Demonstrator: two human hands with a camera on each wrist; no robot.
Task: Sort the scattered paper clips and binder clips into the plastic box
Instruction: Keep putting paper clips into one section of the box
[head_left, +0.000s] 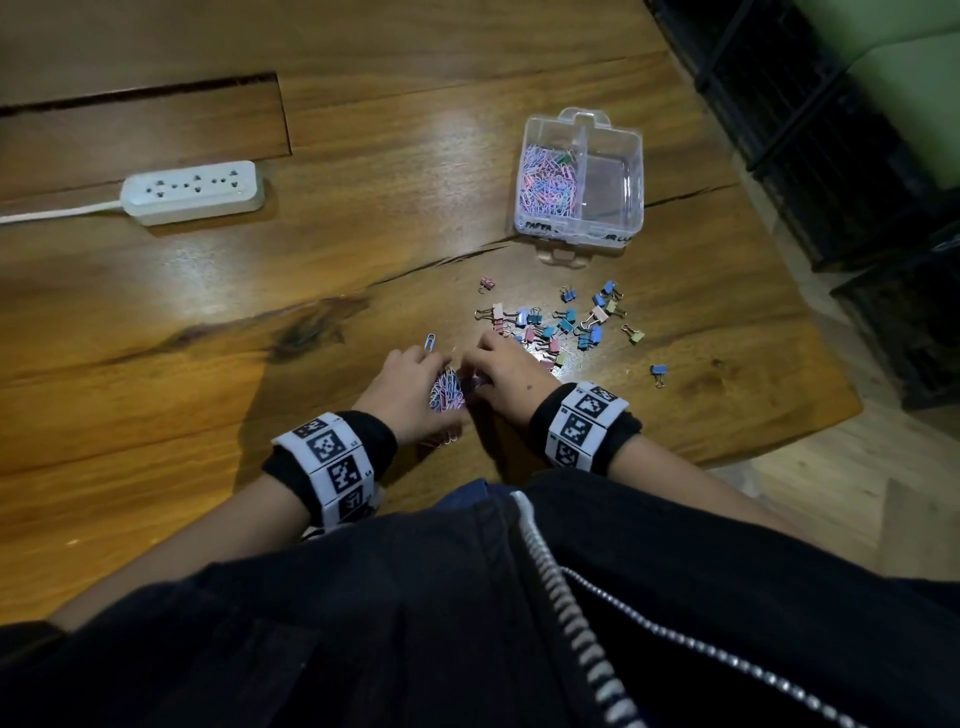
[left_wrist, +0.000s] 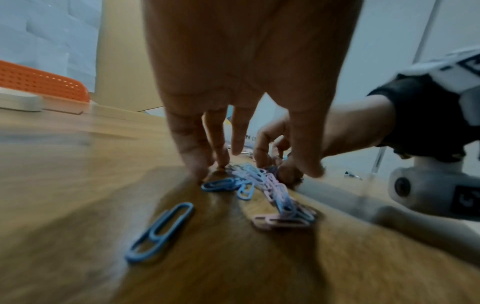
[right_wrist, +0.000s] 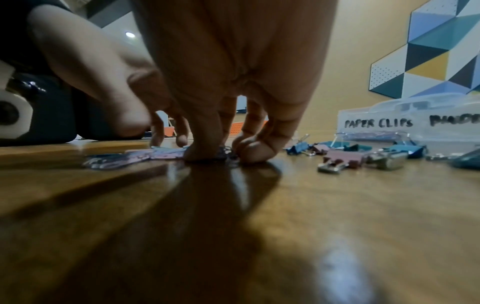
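A heap of pink and blue paper clips (head_left: 445, 393) (left_wrist: 262, 182) lies near the table's front edge between my two hands. My left hand (head_left: 415, 376) (left_wrist: 255, 172) straddles the heap, its straight fingers (left_wrist: 198, 168) touching the wood on one side and the thumb on the other. My right hand (head_left: 493, 370) (right_wrist: 225, 156) has curled fingers and pinches clips at the heap's right end between thumb (right_wrist: 205, 153) and fingertip. The clear plastic box (head_left: 631, 208) (right_wrist: 376, 115) stands further back, paper clips filling its left compartment. Several binder clips (head_left: 563, 322) (right_wrist: 342, 158) lie scattered in front of it.
One blue paper clip (head_left: 430, 341) (left_wrist: 161, 228) lies apart, left of the heap. A single blue binder clip (head_left: 658, 371) sits off to the right near the table edge. A white power strip (head_left: 192, 193) with its cord lies at the far left.
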